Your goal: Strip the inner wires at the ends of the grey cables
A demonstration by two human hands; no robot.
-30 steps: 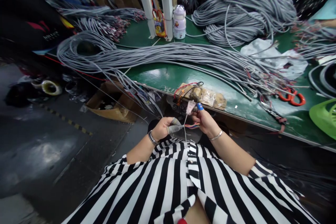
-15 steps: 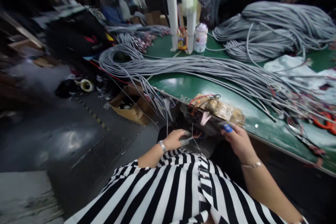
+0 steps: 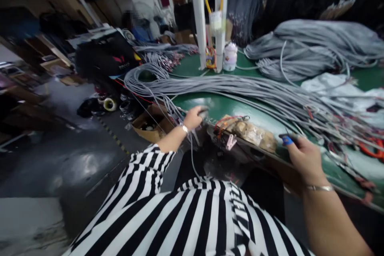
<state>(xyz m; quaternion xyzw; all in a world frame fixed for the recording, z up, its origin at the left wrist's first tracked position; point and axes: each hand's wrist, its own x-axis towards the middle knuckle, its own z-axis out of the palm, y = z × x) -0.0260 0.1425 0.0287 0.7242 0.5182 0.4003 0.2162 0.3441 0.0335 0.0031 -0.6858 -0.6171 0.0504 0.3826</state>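
My left hand, with dark coverings on its fingertips, is over the near edge of the green table. Its fingers are blurred, and I cannot tell whether they hold anything. Just below that wrist a grey cable hangs down toward my lap. Further right, my right hand is above the table, thumb and forefinger drawn together, with blue tape round the thumb. What lies between those fingers, if anything, is not clear. Close beyond it run the cut ends of a long grey cable bundle.
A taped brown block with orange wires and a pink clip sits at the edge of the green table. Scissors with orange handles lie right. Coiled cables are behind; a cardboard box stands below left.
My left hand has risen from my lap to the table edge, away from the thin wire ends it held there. My right hand has moved right, over the table. The view has tilted up slightly.
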